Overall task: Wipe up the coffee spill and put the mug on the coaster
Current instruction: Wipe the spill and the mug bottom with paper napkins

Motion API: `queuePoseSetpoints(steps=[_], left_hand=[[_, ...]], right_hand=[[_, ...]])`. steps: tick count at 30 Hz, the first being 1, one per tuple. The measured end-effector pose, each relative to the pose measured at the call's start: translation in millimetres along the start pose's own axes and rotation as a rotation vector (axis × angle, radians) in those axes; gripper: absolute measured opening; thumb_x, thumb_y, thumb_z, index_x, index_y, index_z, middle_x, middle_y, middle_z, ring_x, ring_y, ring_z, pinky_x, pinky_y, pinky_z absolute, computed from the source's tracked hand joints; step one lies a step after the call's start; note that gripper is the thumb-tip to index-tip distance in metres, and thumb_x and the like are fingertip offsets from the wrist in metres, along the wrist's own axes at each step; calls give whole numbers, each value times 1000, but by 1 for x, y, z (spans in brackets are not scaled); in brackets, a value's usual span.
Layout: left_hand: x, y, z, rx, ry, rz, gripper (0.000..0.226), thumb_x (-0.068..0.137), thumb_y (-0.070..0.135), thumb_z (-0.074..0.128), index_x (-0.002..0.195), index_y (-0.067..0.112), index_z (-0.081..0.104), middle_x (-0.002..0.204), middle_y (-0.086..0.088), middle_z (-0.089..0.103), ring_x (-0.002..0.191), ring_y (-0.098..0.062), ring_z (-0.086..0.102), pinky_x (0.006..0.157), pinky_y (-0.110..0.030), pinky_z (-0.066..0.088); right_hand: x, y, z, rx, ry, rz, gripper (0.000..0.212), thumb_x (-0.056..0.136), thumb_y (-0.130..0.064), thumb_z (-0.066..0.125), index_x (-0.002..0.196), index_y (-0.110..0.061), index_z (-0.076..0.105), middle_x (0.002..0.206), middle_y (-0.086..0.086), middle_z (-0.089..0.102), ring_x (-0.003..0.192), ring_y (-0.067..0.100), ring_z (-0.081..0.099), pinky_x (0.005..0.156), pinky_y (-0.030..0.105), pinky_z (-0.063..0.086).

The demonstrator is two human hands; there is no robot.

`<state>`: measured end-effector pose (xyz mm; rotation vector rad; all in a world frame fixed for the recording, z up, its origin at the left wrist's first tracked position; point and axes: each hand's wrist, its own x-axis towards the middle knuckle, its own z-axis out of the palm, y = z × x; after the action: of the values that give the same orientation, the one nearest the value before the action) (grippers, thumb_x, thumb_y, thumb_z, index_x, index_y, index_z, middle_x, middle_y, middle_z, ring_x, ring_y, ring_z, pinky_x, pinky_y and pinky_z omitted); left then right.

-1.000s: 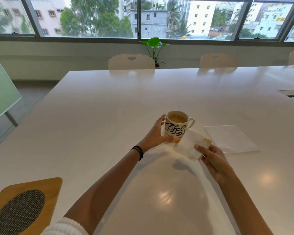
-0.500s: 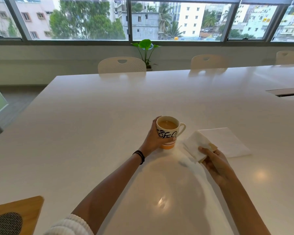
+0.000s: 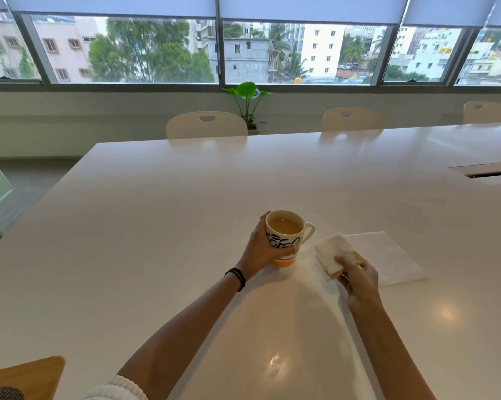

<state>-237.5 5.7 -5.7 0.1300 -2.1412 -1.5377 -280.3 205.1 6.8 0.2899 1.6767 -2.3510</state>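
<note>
A white mug (image 3: 286, 236) with black lettering and an orange base holds light brown coffee, its handle pointing right. My left hand (image 3: 259, 249) grips it around the body; whether its base touches the white table (image 3: 156, 226) I cannot tell. My right hand (image 3: 357, 277) holds a folded white napkin (image 3: 331, 251), stained brown at its near edge, just right of the mug. A wooden coaster (image 3: 32, 376) with a dark woven centre shows at the bottom left corner, partly cut off. No spill is visible on the table.
A flat white napkin (image 3: 393, 258) lies on the table right of my right hand. Chairs (image 3: 207, 125) line the far edge, with a potted plant (image 3: 247, 102) behind. A cable slot (image 3: 486, 170) is at the far right.
My left hand went from touching the mug's side to wrapping around it. My right hand drew the folded napkin away from the mug's base to the right. The camera tilted up.
</note>
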Motion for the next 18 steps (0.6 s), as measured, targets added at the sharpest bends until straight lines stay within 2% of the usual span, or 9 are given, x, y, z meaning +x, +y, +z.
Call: queuePoseSetpoints(steps=[2, 4, 6, 10, 13, 15, 16, 18], left_hand=[[4, 4, -1, 9, 12, 7, 78, 59, 24, 87, 122, 30, 41, 117, 10, 57, 105, 1, 55, 84, -16, 49], [8, 9, -3, 23, 28, 17, 77, 59, 25, 87, 117, 42, 40, 114, 16, 56, 103, 6, 55, 83, -14, 49], [13, 14, -4, 33, 37, 32, 78, 59, 24, 87, 114, 46, 37, 113, 18, 55, 103, 8, 54, 83, -14, 50], [21, 22, -5, 19, 61, 54, 78, 58, 25, 87, 120, 33, 40, 112, 18, 55, 103, 7, 55, 84, -18, 51], [25, 30, -5, 21, 66, 76, 79, 58, 23, 87, 121, 28, 40, 112, 17, 54, 103, 5, 54, 84, -17, 51], [28, 33, -5, 21, 73, 88, 79, 59, 20, 87, 122, 24, 40, 112, 12, 54, 102, 3, 54, 83, -16, 51], [30, 35, -5, 21, 79, 93, 79, 59, 19, 87, 122, 22, 40, 113, 11, 54, 102, 4, 54, 82, -14, 50], [33, 37, -7, 21, 88, 101, 79, 59, 17, 87, 123, 18, 41, 113, 8, 54, 101, 4, 54, 81, -10, 48]], right_hand=[[3, 0, 4, -13, 35, -14, 27, 80, 3, 63, 106, -2, 56, 101, 17, 58, 92, 27, 58, 81, 38, 51], [5, 1, 10, -31, 64, -24, 28, 81, 3, 62, 108, -1, 55, 100, 18, 58, 92, 28, 57, 81, 39, 51], [6, 3, 18, -45, 87, -22, 28, 81, 2, 62, 109, -1, 56, 99, 17, 58, 90, 27, 57, 80, 39, 51], [5, 6, 44, -60, 76, 17, 18, 83, 1, 61, 99, -5, 56, 93, 15, 59, 84, 25, 58, 75, 35, 51], [0, 8, 61, -18, -14, 57, 8, 82, 6, 58, 86, -1, 59, 81, 12, 62, 71, 21, 60, 58, 28, 55], [-2, 8, 68, 33, -43, 80, 10, 82, 5, 59, 78, -5, 59, 75, 11, 62, 67, 20, 61, 47, 22, 56], [-3, 8, 70, 64, -45, 95, 12, 82, 5, 59, 76, -6, 59, 75, 11, 63, 66, 20, 62, 47, 21, 56], [-6, 10, 74, 107, -48, 138, 11, 83, 4, 59, 76, -6, 59, 75, 12, 63, 66, 20, 62, 60, 28, 57]])
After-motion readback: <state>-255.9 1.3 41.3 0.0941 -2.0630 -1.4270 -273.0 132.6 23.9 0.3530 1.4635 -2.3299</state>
